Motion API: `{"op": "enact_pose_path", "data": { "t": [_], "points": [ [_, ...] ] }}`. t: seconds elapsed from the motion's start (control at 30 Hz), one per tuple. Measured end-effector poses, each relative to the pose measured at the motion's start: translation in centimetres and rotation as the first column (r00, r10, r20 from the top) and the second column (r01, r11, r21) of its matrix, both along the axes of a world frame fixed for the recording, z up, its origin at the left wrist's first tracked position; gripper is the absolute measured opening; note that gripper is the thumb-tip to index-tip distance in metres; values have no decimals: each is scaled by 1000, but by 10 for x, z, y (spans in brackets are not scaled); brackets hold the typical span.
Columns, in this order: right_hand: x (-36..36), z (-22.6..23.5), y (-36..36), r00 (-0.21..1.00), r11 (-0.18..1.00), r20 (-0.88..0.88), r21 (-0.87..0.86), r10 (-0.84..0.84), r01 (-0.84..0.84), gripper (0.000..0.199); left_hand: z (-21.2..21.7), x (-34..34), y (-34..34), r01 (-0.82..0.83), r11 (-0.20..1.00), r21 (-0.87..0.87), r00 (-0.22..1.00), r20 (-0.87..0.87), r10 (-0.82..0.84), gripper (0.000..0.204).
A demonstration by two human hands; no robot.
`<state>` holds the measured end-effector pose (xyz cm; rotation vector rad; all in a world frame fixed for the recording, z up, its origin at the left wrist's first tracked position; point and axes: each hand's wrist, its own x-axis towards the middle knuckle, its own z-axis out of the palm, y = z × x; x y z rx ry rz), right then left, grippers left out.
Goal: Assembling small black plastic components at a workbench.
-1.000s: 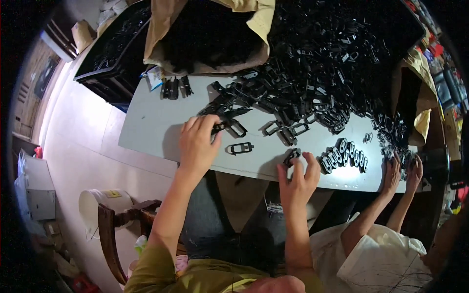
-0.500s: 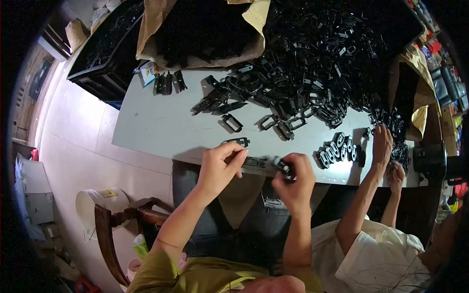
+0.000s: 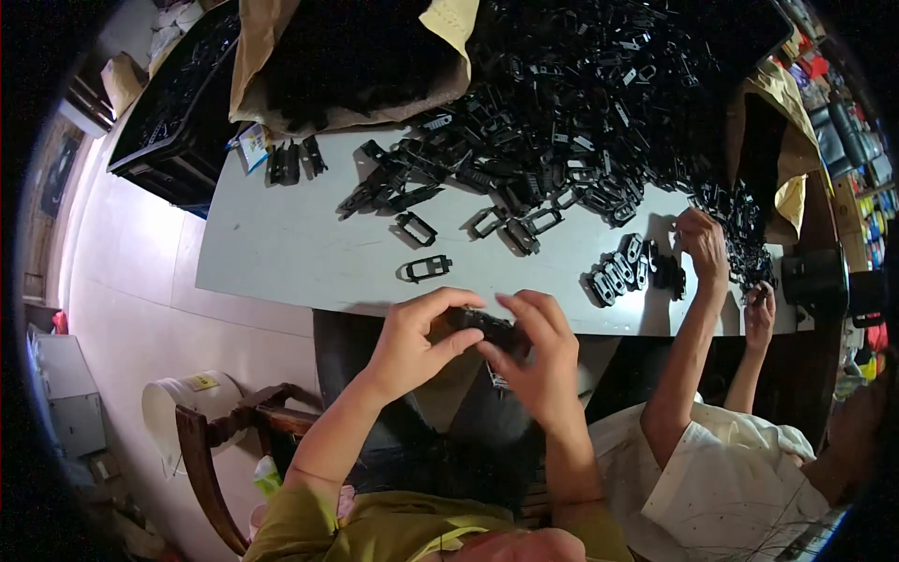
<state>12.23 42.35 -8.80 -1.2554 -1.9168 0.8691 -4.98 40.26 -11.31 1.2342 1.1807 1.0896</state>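
Observation:
Just over the table's near edge, both hands grip one dark plastic part point(image 3: 493, 327). My left hand point(image 3: 418, 343) pinches its left end between thumb and fingers. On its right end are the curled fingers and thumb of my right hand point(image 3: 540, 359). The fingers hide part of its shape. A black rectangular frame piece point(image 3: 428, 269) lies on the table just beyond my left hand, and another frame piece point(image 3: 417, 229) is farther back. Several similar frames, such as this one point(image 3: 521, 236), rest at the near side of the large heap of black parts point(image 3: 562, 122).
An open brown paper bag point(image 3: 449, 80) of dark parts stands at the back left, near a black crate point(image 3: 154, 173). At right, a co-worker's hands point(image 3: 704, 245) are among small black parts, beside a row of frames point(image 3: 615, 274). A wooden chair point(image 3: 198, 468) stands at lower left.
My hands have come together from apart, and both now hold the dark part. The co-worker's nearer hand has moved up and left. The whole view has shifted slightly.

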Motion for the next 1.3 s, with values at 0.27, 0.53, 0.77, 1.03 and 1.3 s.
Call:
{"op": "enact_pose_path", "data": {
  "t": [0.27, 0.53, 0.77, 1.03, 1.3],
  "points": [
    [26, -27, -10, 946, 885, -313, -415, 79, -211, 19, -10, -1, -7, 156, 967, 200, 987, -62, -147, 24],
    [76, -57, 19, 711, 754, 386, 579, -588, 310, 29, -1, -64, 19, -316, 925, 212, 838, -395, 376, 9],
    [28, -57, 15, 867, 858, 320, 472, -382, 204, 24, -2, -61, 76, -252, 875, 413, 459, -745, 484, 25],
    [12, -42, 23, 902, 951, 346, 258, -257, 172, 29, -17, -71, 83, -249, 868, 429, 365, -789, 495, 28],
    [24, -41, 32, 966, 959, 47, 147, -253, 244, 26, 9, -72, 47, -404, 881, 245, 878, -166, 449, 16]
  ]
}}
